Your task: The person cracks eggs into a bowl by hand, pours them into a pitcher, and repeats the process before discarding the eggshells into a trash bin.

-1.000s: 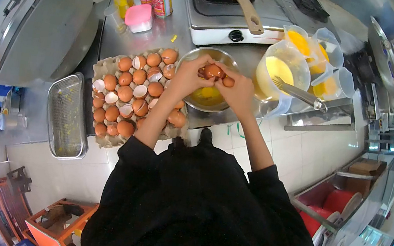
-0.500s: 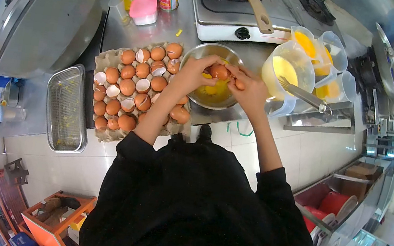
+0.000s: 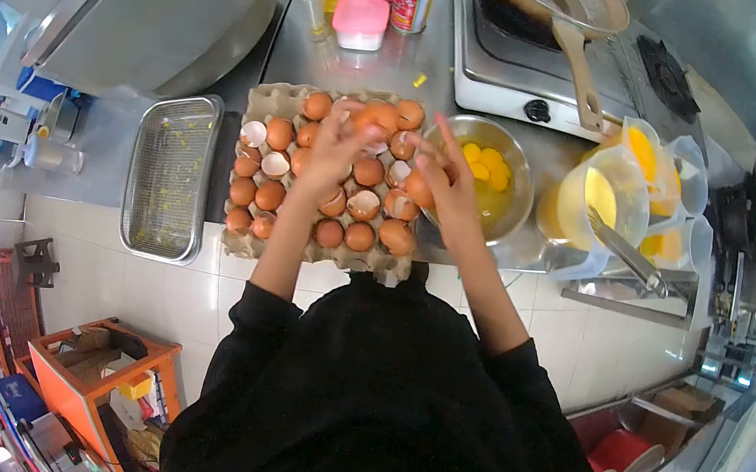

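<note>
Left of the bowl [image 3: 522, 184], my right hand [image 3: 452, 187] cups an egg [image 3: 419, 188], my left hand [image 3: 332, 154] grips a blurred shell [image 3: 378, 119]; a loose pinch could drop either!

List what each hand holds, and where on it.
Left hand: brown shell, fingers at its sides, motion-blurred. Right hand: brown egg, by its side, under curled fingers.

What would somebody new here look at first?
Probably the bright yellow yolks in the metal bowl, right of the big cardboard tray full of brown eggs and broken shells. Then maybe the pink-lidded tub behind the tray.
</note>
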A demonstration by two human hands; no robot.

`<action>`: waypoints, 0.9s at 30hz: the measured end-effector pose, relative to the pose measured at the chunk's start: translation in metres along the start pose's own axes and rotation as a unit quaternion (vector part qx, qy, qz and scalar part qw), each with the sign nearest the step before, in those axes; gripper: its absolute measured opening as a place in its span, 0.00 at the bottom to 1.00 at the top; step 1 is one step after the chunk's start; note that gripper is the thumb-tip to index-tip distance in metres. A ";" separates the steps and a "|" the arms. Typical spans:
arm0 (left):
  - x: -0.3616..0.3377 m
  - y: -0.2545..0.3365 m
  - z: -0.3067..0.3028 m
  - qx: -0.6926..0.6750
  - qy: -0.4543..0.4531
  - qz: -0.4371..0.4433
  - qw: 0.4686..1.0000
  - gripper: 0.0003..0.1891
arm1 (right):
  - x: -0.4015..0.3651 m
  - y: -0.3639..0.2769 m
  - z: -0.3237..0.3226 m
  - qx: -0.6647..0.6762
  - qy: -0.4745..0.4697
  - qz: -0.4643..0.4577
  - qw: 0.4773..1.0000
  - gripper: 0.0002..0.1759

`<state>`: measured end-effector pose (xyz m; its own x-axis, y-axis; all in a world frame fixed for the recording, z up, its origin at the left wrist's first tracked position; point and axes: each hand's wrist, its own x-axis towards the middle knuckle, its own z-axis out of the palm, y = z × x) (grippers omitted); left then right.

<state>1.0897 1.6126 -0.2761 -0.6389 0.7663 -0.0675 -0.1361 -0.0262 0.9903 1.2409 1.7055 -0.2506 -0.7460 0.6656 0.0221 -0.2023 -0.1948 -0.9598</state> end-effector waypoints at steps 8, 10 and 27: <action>0.045 -0.012 -0.115 0.515 0.206 -0.001 0.832 0.27 | -0.030 -0.011 -0.019 0.459 -0.007 0.286 0.841 0.22; 0.038 -0.008 -0.087 0.623 0.285 0.060 0.726 0.27 | -0.040 -0.022 -0.034 0.442 0.061 0.264 0.855 0.22; 0.008 -0.056 0.097 0.481 -0.058 0.230 0.844 0.29 | -0.074 -0.003 -0.139 -0.601 0.070 -0.180 0.776 0.29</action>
<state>1.1658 1.6820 -0.3198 -0.3709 0.8763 0.3075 0.8195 0.1531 0.5522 1.3844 1.7569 -0.2883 -0.6856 0.6092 0.3986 0.4193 0.7780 -0.4678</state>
